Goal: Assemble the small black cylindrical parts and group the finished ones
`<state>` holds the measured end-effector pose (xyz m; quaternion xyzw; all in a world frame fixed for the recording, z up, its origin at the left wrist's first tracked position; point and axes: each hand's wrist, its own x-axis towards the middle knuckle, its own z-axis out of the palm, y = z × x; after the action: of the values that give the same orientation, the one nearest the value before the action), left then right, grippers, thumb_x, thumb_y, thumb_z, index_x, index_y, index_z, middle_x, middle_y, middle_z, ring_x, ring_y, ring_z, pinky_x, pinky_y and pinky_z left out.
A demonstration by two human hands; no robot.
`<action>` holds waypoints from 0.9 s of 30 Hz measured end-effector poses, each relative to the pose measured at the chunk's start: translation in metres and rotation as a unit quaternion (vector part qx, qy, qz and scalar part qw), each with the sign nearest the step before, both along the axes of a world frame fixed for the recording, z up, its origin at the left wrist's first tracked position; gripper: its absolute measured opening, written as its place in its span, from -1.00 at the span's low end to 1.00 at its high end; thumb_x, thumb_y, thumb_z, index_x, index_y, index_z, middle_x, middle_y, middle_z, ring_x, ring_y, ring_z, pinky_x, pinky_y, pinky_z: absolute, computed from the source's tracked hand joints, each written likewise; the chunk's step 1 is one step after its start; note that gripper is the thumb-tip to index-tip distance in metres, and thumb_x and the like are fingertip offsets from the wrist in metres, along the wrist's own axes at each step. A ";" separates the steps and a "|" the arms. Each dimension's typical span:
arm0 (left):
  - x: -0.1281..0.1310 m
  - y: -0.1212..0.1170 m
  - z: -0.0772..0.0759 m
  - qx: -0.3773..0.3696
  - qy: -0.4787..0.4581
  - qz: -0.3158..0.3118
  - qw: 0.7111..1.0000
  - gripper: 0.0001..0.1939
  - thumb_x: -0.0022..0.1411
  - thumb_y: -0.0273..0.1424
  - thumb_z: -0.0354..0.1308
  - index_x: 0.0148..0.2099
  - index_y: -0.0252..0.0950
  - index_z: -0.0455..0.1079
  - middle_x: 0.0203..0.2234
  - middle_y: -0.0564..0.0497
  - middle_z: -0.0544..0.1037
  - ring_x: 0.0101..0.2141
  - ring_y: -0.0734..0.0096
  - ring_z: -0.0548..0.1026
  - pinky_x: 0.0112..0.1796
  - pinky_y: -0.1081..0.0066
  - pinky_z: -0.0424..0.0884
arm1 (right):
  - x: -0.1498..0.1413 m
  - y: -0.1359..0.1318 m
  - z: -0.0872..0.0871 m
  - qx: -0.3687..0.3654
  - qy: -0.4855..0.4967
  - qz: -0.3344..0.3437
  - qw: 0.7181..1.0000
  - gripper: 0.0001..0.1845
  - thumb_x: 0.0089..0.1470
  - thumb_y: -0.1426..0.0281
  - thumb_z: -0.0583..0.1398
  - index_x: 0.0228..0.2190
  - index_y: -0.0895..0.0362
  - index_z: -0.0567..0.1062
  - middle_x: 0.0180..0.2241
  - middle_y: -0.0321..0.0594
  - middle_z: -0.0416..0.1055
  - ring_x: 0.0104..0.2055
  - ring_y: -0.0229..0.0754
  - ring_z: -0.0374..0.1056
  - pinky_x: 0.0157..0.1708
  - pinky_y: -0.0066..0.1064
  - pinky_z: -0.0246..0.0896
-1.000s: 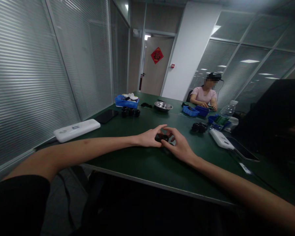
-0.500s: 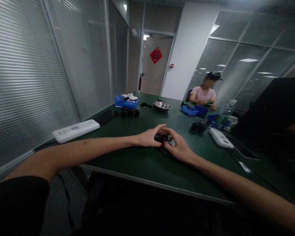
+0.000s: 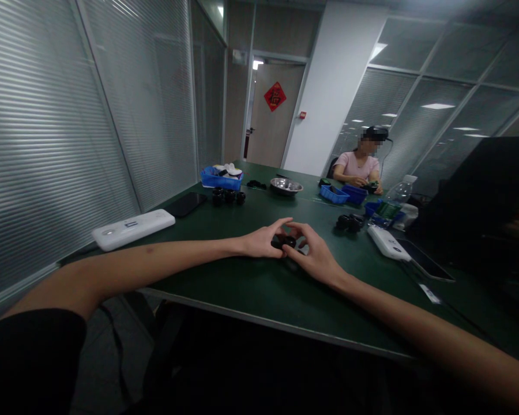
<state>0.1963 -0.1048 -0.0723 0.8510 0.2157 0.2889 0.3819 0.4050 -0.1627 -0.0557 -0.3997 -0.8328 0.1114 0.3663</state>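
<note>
Between my hands, low over the green table [image 3: 225, 276], is a small glossy black rounded part [image 3: 289, 242]; its exact kind is too small to tell. My left hand [image 3: 262, 239] curls around its left side, thumb and fingers closed on it. From the right, my right hand [image 3: 313, 253] pinches the same part with thumb and fingertips. Fingers of both hands hide some of it. Similar black round pieces [image 3: 228, 197] stand in a group at the back left, and another black cluster [image 3: 349, 223] lies to the right of my hands.
A blue basket [image 3: 222, 181] with white items and a steel bowl [image 3: 286, 187] stand farther back. On the right are blue trays [image 3: 334, 195], a plastic bottle [image 3: 391, 202] and a white power bank [image 3: 387, 243]. A white device [image 3: 134, 229] lies left. A person [image 3: 358, 164] sits across.
My right thumb and fingers have shifted slightly left over the black part, which has turned a little. My left hand stays in place.
</note>
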 end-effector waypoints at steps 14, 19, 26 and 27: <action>0.001 -0.002 0.002 -0.014 -0.002 -0.007 1.000 0.07 0.11 -0.39 0.32 0.50 -0.31 -0.22 0.12 -0.29 0.48 0.11 0.02 0.48 0.17 -0.05 0.28 | 0.000 -0.002 0.002 -0.008 -0.003 0.009 1.000 -0.54 0.19 0.35 0.20 0.12 0.08 0.36 -0.06 -0.11 0.48 -0.07 -0.04 0.43 -0.15 -0.17 0.40; 0.001 -0.001 0.001 -0.006 -0.007 0.010 1.000 0.07 0.09 -0.32 0.38 0.49 -0.29 -0.14 0.10 -0.28 0.48 0.10 -0.01 0.49 0.17 -0.10 0.28 | 0.000 -0.002 0.001 0.008 -0.002 0.009 1.000 -0.54 0.18 0.34 0.22 0.11 0.06 0.37 -0.02 -0.09 0.46 -0.02 0.00 0.42 -0.14 -0.15 0.40; 0.000 -0.002 0.003 -0.001 -0.004 0.011 1.000 0.04 0.12 -0.34 0.34 0.49 -0.36 -0.16 0.11 -0.32 0.46 0.13 -0.01 0.46 0.16 -0.04 0.29 | 0.000 -0.002 0.001 0.002 -0.012 0.029 1.000 -0.54 0.16 0.39 0.21 0.11 0.08 0.37 -0.02 -0.10 0.47 -0.03 -0.02 0.42 -0.09 -0.14 0.38; 0.000 -0.002 0.003 0.002 -0.003 0.013 1.000 0.05 0.12 -0.33 0.34 0.49 -0.36 -0.16 0.11 -0.33 0.46 0.13 -0.02 0.46 0.16 -0.05 0.29 | 0.000 -0.002 0.002 0.006 -0.009 0.026 1.000 -0.54 0.16 0.38 0.22 0.10 0.08 0.37 -0.02 -0.10 0.47 -0.02 -0.02 0.41 -0.08 -0.13 0.38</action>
<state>0.1963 -0.1068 -0.0696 0.8478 0.2247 0.2970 0.3775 0.4053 -0.1649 -0.0541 -0.3767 -0.8468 0.1124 0.3582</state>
